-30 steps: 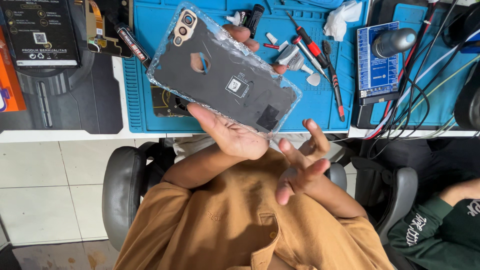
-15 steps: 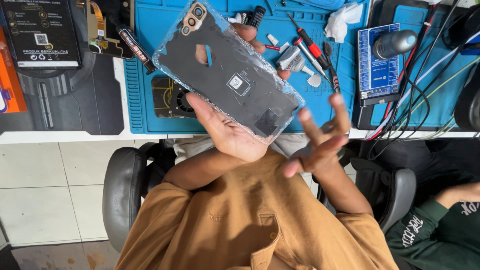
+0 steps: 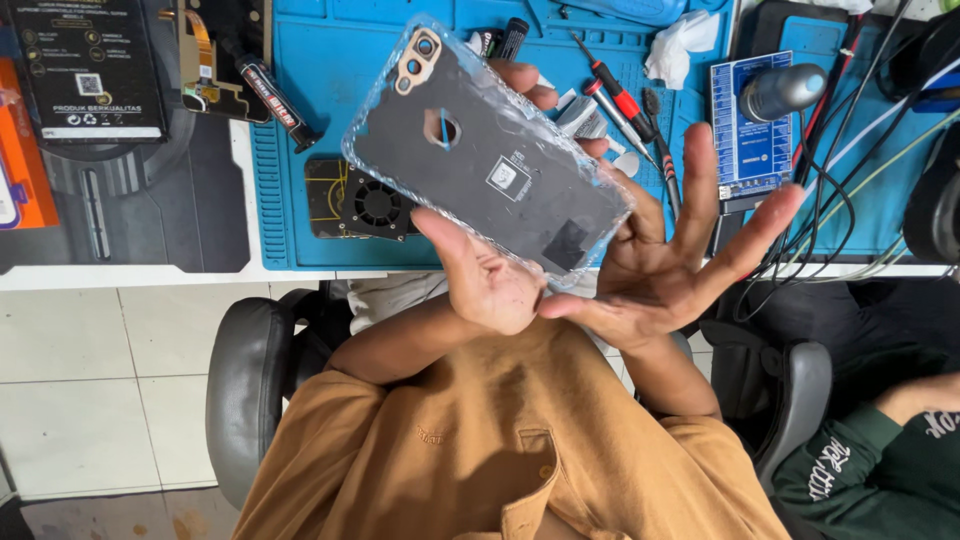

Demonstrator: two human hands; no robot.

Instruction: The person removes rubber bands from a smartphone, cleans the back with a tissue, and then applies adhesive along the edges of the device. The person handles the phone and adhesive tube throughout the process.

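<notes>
Head view: the left hand (image 3: 490, 285) grips a phone back cover (image 3: 490, 165), thumb pressed on its dark inner face near the lower edge, fingers (image 3: 525, 80) curled round the far side and showing past the upper rim. The right hand (image 3: 660, 270) is spread wide, fingers (image 3: 700, 170) splayed and released, its palm touching the cover's lower right corner and holding nothing.

The cover is lifted above the blue mat (image 3: 330, 60) on the table (image 3: 150, 275), tilted, camera end up and left. Below the cover lies the person's lap and a chair arm (image 3: 245, 390); open air surrounds its left edge. Right of the cover, screwdrivers (image 3: 615, 100) lie close behind the right hand, and cables (image 3: 850, 200) crowd farther right. Under the cover's left end sits a small fan unit (image 3: 365, 200).

The cover is dark grey with a clear, ragged film along its rim, a gold camera frame at the top corner, a round cut-out below that, a square label midway.
</notes>
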